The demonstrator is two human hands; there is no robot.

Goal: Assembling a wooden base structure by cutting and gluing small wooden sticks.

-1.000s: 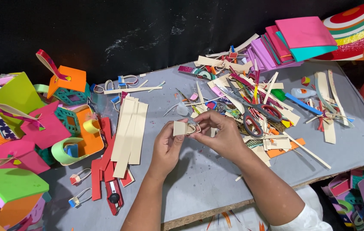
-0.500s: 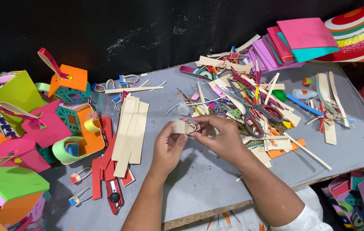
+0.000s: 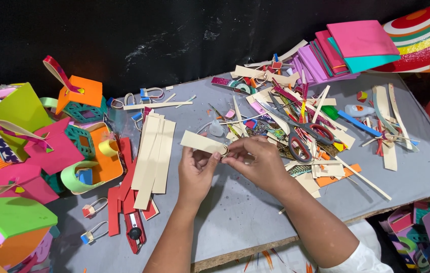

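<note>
I see the left hand (image 3: 195, 169) and the right hand (image 3: 256, 162) both in a pinching grip on one end of a cream foam strip (image 3: 202, 142), held just above the middle of the grey tabletop (image 3: 245, 212). The strip's free end points toward the stack of cream strips (image 3: 153, 151) at the left. Scissors (image 3: 301, 132) lie among scraps right of the hands; a red utility knife (image 3: 133, 230) lies near the front edge.

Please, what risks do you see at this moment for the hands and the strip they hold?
The left hand and right hand pinch one end of the cream strip; its free end might sag or crease. A red utility knife lies beside the left forearm, so an elbow could knock it. Scissors rest in scraps near the right hand.
</note>
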